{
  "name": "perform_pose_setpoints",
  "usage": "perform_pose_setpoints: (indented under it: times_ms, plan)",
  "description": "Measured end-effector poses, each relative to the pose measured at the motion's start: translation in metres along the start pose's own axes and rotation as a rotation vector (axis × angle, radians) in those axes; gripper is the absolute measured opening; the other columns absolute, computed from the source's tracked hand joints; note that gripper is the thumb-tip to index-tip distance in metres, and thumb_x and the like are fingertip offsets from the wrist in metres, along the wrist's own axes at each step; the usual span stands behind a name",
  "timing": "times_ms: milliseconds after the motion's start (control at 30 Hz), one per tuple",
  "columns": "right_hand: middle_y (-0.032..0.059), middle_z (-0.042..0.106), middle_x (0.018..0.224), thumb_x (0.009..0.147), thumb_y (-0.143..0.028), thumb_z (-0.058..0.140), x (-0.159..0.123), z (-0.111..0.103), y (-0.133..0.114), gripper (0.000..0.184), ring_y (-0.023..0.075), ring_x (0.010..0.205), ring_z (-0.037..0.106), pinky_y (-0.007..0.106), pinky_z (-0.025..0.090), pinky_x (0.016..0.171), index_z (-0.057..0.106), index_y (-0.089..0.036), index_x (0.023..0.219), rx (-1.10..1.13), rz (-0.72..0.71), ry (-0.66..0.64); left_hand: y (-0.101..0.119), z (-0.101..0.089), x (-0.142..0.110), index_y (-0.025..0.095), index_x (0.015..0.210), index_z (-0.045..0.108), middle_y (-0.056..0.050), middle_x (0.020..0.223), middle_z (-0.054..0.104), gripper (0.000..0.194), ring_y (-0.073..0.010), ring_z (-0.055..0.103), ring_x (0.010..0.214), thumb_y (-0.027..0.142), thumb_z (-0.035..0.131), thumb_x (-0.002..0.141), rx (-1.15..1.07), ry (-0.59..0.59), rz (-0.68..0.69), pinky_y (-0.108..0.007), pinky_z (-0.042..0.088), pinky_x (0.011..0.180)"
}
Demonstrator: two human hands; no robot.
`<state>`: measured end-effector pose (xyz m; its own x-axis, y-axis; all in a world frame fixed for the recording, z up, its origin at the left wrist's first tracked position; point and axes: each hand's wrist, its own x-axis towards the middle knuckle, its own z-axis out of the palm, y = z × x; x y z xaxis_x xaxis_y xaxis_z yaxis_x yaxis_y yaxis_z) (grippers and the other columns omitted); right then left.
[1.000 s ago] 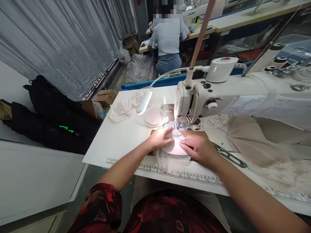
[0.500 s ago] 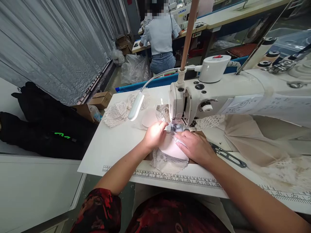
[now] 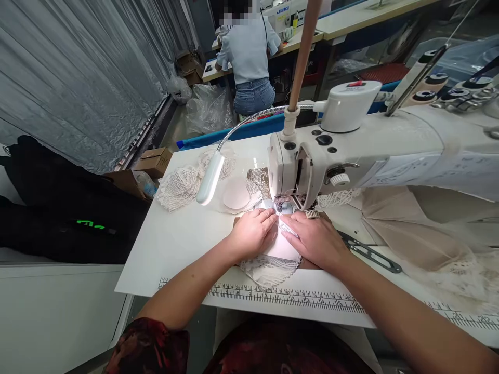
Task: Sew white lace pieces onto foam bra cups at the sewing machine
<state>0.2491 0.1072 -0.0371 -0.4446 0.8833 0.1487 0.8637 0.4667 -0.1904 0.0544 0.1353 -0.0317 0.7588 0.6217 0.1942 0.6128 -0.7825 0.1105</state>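
A pale, lace-edged cup-shaped fabric piece (image 3: 286, 249) lies below the needle area of a white sewing machine (image 3: 296, 171). Its scalloped lace (image 3: 268, 272) spreads toward the table's front edge. My left hand (image 3: 251, 231) rests palm down on the piece's left side, its fingers laid close together and reaching to the presser foot (image 3: 279, 206). On the right side, my right hand (image 3: 314, 236) lies flat, thumb and fingers apart, pressing the lace strip near the needle. The undersides of both hands are hidden.
More lace cups (image 3: 179, 187) and a round pale pad (image 3: 236, 193) lie to the left. A lamp (image 3: 210, 178) hangs over the table. At right are a dark slotted metal piece (image 3: 370, 253) and beige fabric (image 3: 413, 223). A printed ruler (image 3: 280, 296) runs along the front. A co-worker (image 3: 249, 57) sits beyond.
My left hand has moved back from beside the presser foot and lowered flat onto the fabric. My right hand stays nearly in place. The view has shifted slightly.
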Motion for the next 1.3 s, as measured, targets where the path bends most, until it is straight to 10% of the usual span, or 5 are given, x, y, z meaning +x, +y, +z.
perform_pose_setpoints:
  times_ms: [467,933,1300]
  plan:
    - [0.0077,0.068,0.095,0.091,-0.032,0.041,0.002,0.003,-0.001,0.037,0.0214,0.077,0.059,0.032,0.037,0.069,0.063,-0.022,0.118,-0.013,0.109,0.003,-0.033,-0.006,0.01,0.007,0.121,0.057,-0.016,0.128,0.058,0.037,-0.0261,0.053,0.116,0.027,0.042,0.093,-0.02,-0.048,0.189,-0.042,0.049,0.093]
    - [0.0087,0.07,0.096,0.092,-0.024,0.037,-0.003,0.01,0.009,0.036,0.0224,0.089,0.061,0.032,0.044,0.074,0.068,-0.02,0.108,0.105,0.1,0.139,-0.014,-0.006,-0.002,0.01,0.114,0.059,-0.014,0.108,0.06,0.04,-0.0255,0.052,0.103,0.039,0.045,0.09,-0.095,-0.041,0.191,-0.046,0.036,0.1]
    - [0.0027,0.063,0.079,0.082,-0.009,0.042,-0.004,0.005,0.007,0.036,0.0127,0.061,0.046,0.027,0.029,0.056,0.072,-0.022,0.097,0.091,-0.096,0.133,-0.025,-0.004,-0.003,0.012,0.114,0.057,-0.014,0.106,0.059,0.035,-0.0255,0.051,0.104,0.034,0.045,0.09,-0.138,-0.042,0.213,-0.045,0.036,0.098]
